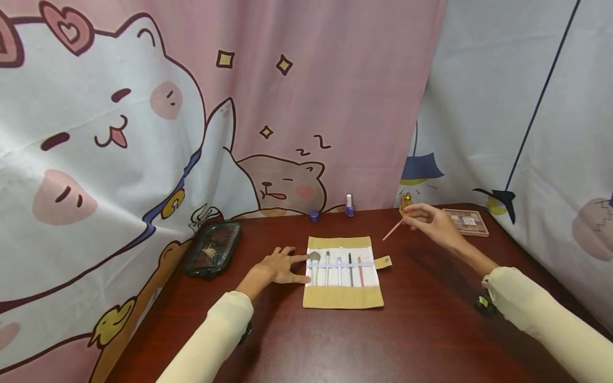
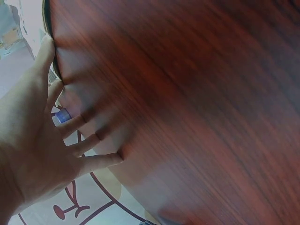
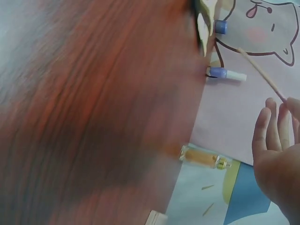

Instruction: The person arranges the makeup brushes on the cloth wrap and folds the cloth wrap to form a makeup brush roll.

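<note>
A beige brush roll (image 1: 342, 298) lies unfolded on the table, its white inside holding several makeup brushes (image 1: 328, 268) under a lilac band. My left hand (image 1: 280, 266) has its fingers spread; thumb and forefinger touch the roll's left edge, and the left wrist view shows the other fingertips on the wood. To the right, above the tabletop, my right hand (image 1: 433, 223) pinches a thin pink makeup brush (image 1: 392, 230) near one end. Its slim handle (image 3: 262, 75) points away from the fingers in the right wrist view; the fingers hide its other end.
Along the back stand a small purple jar (image 1: 313, 216), a purple nail polish bottle (image 1: 349, 206) and a gold-capped bottle (image 1: 406, 200). An eyeshadow palette (image 1: 467, 222) lies at the back right, a black tray (image 1: 213, 247) at the left. A printed curtain (image 1: 369, 106) hangs behind the table.
</note>
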`<action>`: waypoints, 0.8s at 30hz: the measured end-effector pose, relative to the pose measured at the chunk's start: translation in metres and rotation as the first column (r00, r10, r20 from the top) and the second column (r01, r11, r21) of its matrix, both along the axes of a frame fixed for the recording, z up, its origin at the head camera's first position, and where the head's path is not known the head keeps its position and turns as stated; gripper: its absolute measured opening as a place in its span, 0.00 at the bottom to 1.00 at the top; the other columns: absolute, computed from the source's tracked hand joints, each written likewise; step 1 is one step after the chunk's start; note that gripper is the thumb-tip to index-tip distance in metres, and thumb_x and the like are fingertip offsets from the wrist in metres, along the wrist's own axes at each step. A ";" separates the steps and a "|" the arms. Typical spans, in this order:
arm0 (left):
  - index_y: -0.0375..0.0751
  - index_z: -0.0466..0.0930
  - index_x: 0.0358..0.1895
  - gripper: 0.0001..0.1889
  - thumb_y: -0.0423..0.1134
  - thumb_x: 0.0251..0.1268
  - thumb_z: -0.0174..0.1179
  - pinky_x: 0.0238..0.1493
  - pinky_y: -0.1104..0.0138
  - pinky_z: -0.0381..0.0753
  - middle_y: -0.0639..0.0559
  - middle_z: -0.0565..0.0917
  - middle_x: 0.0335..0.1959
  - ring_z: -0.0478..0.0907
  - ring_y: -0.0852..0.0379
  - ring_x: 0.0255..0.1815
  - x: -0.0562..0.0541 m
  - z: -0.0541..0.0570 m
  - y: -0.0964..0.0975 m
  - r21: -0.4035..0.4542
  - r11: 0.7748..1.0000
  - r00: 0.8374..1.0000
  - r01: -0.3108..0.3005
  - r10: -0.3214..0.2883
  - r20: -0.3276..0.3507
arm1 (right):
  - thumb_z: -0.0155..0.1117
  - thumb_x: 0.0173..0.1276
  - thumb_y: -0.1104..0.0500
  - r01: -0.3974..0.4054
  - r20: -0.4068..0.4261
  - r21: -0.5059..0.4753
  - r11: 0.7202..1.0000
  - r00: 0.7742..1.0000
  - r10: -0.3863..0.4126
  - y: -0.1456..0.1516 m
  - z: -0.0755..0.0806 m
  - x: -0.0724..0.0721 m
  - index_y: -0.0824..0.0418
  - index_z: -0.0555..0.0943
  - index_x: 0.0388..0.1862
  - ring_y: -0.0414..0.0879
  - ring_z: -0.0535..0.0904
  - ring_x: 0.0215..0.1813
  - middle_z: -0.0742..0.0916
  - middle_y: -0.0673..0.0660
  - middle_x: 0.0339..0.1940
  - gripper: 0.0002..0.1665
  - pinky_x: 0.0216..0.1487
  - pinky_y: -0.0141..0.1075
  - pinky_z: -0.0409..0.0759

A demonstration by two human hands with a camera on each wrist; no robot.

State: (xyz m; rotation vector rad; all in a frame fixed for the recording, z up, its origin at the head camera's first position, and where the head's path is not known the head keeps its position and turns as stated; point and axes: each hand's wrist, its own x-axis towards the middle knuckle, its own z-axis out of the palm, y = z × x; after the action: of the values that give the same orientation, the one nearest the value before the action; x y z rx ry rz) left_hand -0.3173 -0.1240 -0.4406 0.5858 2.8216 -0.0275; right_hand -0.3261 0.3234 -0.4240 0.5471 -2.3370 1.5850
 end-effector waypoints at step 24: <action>0.74 0.61 0.80 0.44 0.80 0.60 0.56 0.69 0.41 0.70 0.46 0.58 0.82 0.57 0.40 0.80 -0.002 -0.001 0.000 0.002 1.000 1.000 0.008 -0.008 -0.004 | 0.69 0.74 0.62 -0.036 0.073 0.080 0.996 0.997 0.031 -0.067 -0.007 -0.025 0.66 0.86 0.54 0.58 0.90 0.45 0.90 0.67 0.49 0.13 0.42 0.46 0.88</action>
State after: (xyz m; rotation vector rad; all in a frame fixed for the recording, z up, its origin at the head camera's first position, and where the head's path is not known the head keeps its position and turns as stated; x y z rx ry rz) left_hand -0.3193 -0.1244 -0.4417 0.5977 2.8236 -0.0273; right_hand -0.3507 0.2568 -0.4307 0.5589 -2.4666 1.5545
